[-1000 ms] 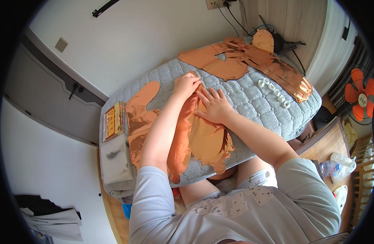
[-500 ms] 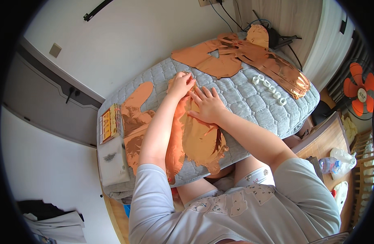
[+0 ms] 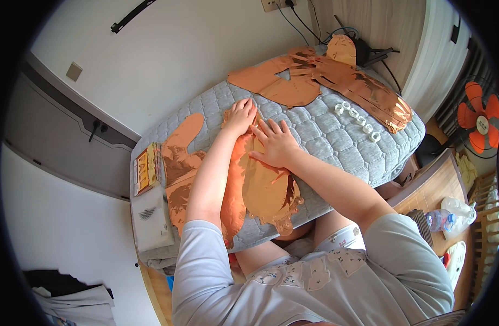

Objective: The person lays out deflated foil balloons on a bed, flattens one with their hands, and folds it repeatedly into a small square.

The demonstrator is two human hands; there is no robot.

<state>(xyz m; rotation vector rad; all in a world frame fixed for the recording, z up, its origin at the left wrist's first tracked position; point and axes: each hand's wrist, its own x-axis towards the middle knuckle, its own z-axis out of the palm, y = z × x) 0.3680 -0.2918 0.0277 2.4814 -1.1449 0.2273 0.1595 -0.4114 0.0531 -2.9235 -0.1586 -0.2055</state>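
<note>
A copper-coloured foil balloon (image 3: 233,201) lies on the grey quilted mattress in front of me, its left side puffed up along its length. The paler gold part (image 3: 265,195) to the right looks flat and wrinkled. My left hand (image 3: 241,117) rests on the balloon's far end with its fingers stretched out and close together. Beside it, my right hand (image 3: 275,144) lies palm down on the foil with fingers spread, pressing on it. Both palms cover the foil beneath them.
More flat copper foil balloons lie at the left (image 3: 181,157) and far right (image 3: 363,89). Several white tape rolls (image 3: 359,121) sit on the mattress (image 3: 336,157). A printed package (image 3: 148,168) and a translucent bag (image 3: 151,220) are by the left edge. An orange fan (image 3: 480,119) stands right.
My left fingers have gone from a curled pinch at the balloon's far end to lying stretched out there. The right hand stays spread on the foil, nearly in place.
</note>
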